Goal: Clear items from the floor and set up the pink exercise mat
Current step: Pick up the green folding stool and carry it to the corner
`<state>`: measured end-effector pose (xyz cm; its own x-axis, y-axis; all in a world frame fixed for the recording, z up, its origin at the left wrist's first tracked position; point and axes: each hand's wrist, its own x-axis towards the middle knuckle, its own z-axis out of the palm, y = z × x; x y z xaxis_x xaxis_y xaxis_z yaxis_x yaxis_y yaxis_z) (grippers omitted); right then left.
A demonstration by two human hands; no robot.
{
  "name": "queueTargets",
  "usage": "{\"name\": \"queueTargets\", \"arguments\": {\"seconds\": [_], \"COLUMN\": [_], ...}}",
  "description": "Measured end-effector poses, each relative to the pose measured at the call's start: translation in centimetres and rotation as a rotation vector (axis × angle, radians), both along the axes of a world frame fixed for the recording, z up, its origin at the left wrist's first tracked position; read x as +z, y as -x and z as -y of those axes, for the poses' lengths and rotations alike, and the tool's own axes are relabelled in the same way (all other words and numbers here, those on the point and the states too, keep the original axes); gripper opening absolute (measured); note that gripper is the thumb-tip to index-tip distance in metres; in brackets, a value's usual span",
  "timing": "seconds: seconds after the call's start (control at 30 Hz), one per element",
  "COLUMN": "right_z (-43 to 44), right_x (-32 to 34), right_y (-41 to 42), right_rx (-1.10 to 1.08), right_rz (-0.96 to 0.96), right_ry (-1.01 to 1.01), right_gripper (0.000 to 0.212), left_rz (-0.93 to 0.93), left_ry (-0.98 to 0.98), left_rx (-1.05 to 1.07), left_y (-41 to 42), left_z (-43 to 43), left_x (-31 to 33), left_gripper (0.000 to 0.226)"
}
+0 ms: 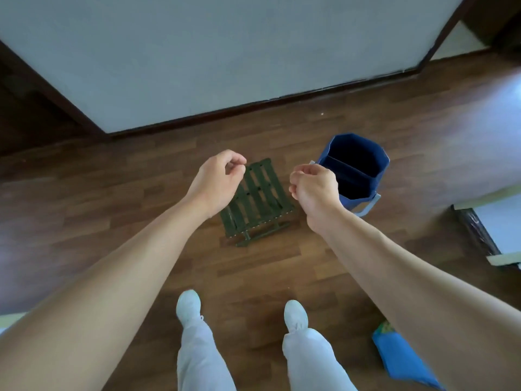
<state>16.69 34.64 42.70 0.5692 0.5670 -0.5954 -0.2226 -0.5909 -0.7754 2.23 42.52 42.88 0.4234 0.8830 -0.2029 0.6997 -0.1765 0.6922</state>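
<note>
Two bare hands reach out at mid-frame, both empty with fingers loosely curled: the left hand [217,180] overlaps the upper-left corner of the stool in the picture, the right hand [314,187] sits in front of the bucket's near rim. Below them on the wooden plank floor [112,198] stand two things — one dark green slatted folding stool [258,200], low and square, and just right of it one blue plastic bucket [356,167], eight-sided, divided inside, with a pale handle. Two white shoes [189,306] and light trousers fill the lower centre. A blue bag-like item [400,354], partly hidden by the right forearm, lies at lower right. No pink mat is in view.
</note>
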Motion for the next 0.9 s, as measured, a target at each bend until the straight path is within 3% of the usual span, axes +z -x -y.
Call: {"name": "queueTargets", "arguments": {"seconds": [0.2, 0.37, 0.53, 0.73, 0.9], "right_z": [-5.7, -9.9, -12.2, -13.0, -13.8], "right_x": [-5.6, -11.6, -16.5, -26.5, -37.4], "right_y": [4.0, 8.0, 9.3, 9.0, 9.2], "right_rx": [-0.158, -0.304, -0.405, -0.472, -0.549], "right_rz": [-0.019, -0.082, -0.113, -0.107, -0.051], "right_ry": [0.064, 0.099, 0.074, 0.121, 0.304], "right_gripper": [0.033, 0.019, 0.042, 0.045, 0.051], "left_rz": [-0.077, -0.216, -0.254, -0.315, -0.485], "left_ry": [0.061, 0.074, 0.022, 0.003, -0.004], "left_rx": [-0.171, -0.344, -0.455, -0.539, -0.580], "left_y": [2.5, 4.0, 3.0, 1.9, 1.4], "left_z": [-9.1, -15.1, -18.1, -19.7, -22.5], "left_x": [-5.7, -10.8, -15.2, -26.5, -37.6], "left_gripper": [0.023, 0.023, 0.022, 0.023, 0.034]}}
